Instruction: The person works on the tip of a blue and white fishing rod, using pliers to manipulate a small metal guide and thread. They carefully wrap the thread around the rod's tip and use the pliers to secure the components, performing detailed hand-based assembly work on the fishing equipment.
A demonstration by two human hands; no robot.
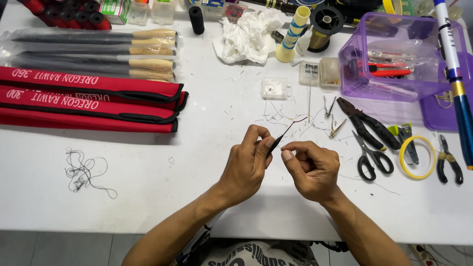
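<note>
Two bare hands work above the middle of the white surface (148, 197). Left hand (246, 165): grip pressed together, thumb and forefinger pinching the lower end of a thin dark rod tip (277, 142), which slants up to the right and ends in a fine curved thread (295, 119). Right hand (311, 170): fingers curled, thumb and forefinger closed just beside the rod's lower end; whether they pinch a thread cannot be told.

Surroundings:
- Left: long red fabric sleeves (88, 101) with white lettering, stacked flat; behind them, clear plastic packs (93, 54) holding dark rods with pale handles.
- Front left: loose tangle of dark line (84, 172).
- Back centre: crumpled white tissue (246, 34); small clear square box (275, 88) below it.
- Right: purple translucent tub (354, 83) with red-and-white pens inside.
- Right front: black pliers (367, 123), black scissors (369, 157), yellow tape ring (418, 157), small pliers (448, 160).
- Far right: blue-and-white rod (456, 74) lying near the edge.
</note>
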